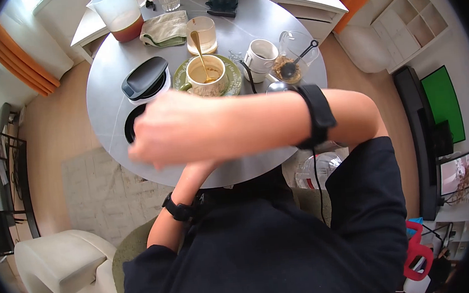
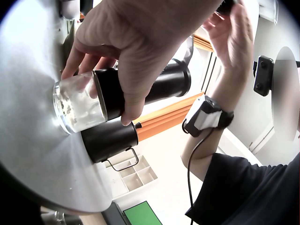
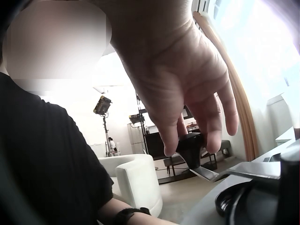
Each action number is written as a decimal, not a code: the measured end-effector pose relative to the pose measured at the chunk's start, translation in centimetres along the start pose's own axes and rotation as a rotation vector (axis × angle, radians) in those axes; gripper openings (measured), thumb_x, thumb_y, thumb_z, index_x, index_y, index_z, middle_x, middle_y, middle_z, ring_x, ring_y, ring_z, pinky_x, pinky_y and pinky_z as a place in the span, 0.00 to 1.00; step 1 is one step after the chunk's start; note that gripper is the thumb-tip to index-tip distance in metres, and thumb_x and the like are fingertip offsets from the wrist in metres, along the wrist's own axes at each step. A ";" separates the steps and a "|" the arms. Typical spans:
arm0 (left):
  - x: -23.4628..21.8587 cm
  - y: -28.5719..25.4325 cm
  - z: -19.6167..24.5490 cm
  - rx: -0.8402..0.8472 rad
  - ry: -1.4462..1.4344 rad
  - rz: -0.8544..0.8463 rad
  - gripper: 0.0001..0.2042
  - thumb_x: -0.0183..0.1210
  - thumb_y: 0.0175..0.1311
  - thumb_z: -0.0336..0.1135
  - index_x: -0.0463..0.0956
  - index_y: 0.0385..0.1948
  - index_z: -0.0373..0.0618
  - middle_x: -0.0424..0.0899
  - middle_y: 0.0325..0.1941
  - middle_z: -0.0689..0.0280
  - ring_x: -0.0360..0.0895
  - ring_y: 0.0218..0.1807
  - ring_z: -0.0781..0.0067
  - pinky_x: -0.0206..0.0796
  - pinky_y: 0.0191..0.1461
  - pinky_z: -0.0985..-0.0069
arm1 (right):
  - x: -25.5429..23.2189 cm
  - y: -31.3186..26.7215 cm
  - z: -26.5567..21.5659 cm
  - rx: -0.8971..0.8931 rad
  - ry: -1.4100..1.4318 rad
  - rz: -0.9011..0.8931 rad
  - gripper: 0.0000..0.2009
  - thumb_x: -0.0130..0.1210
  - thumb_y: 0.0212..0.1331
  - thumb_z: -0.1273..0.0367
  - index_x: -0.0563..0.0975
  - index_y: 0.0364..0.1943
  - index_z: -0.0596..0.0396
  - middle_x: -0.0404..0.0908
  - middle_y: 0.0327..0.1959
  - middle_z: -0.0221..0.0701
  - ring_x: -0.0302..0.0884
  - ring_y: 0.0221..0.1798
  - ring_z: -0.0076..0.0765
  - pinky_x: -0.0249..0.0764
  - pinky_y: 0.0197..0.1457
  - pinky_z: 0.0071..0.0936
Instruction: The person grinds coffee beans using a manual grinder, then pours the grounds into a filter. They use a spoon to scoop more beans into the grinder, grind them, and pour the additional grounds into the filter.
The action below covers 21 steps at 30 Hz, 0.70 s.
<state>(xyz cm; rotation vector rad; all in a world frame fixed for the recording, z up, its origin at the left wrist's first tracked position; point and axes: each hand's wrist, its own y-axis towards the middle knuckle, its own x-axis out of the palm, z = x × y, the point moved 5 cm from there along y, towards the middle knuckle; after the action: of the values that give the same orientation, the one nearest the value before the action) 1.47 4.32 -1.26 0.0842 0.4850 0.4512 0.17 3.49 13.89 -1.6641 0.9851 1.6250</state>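
Note:
A manual coffee grinder has a clear glass jar [image 2: 82, 103], holding a little pale material, below its black body [image 2: 169, 86]. My left hand [image 2: 136, 51] grips it around the black collar, thumb on one side and fingers on the other, with the jar at the tabletop. My right hand [image 3: 187, 79] pinches the black knob [image 3: 191, 144] at the end of the grinder's metal crank [image 3: 251, 169]. In the head view the right hand [image 1: 168, 124] and forearm cover the grinder and most of the left hand.
Beyond the forearm, a cup [image 1: 198, 77] with a gold spoon stands on a green plate [image 1: 232, 74]. White cups [image 1: 261, 55] and a glass [image 1: 298, 46] stand right. A black-lidded container [image 1: 146, 77] is left; a pitcher [image 1: 117, 17] and cloth [image 1: 164, 30] lie farther back.

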 end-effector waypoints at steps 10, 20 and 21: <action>-0.1 0.5 0.2 -0.095 -0.072 -0.027 0.23 0.73 0.41 0.35 0.76 0.41 0.41 0.84 0.36 0.58 0.83 0.39 0.63 0.73 0.47 0.69 | -1.2 -8.5 13.8 0.539 -0.034 0.057 0.16 0.61 0.53 0.57 0.78 0.42 0.47 0.81 0.31 0.38 0.79 0.39 0.46 0.73 0.40 0.40; -0.2 0.4 0.3 -0.074 -0.074 -0.014 0.25 0.73 0.41 0.35 0.76 0.45 0.42 0.84 0.37 0.58 0.83 0.40 0.65 0.73 0.48 0.70 | -3.7 -20.8 6.1 0.804 0.107 -0.080 0.17 0.66 0.47 0.60 0.75 0.35 0.54 0.77 0.22 0.39 0.76 0.27 0.48 0.69 0.32 0.37; -0.2 0.4 0.4 -0.066 -0.074 -0.010 0.25 0.73 0.41 0.35 0.76 0.45 0.42 0.84 0.37 0.58 0.83 0.40 0.66 0.73 0.48 0.70 | -4.0 -20.9 4.8 0.835 0.134 -0.141 0.17 0.67 0.45 0.60 0.75 0.35 0.53 0.76 0.22 0.39 0.75 0.26 0.48 0.69 0.31 0.37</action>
<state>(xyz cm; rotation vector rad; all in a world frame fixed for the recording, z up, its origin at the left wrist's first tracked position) 1.28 4.62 -0.73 0.0349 0.3969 0.4525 15.18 19.17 15.96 -1.2167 1.3344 0.8193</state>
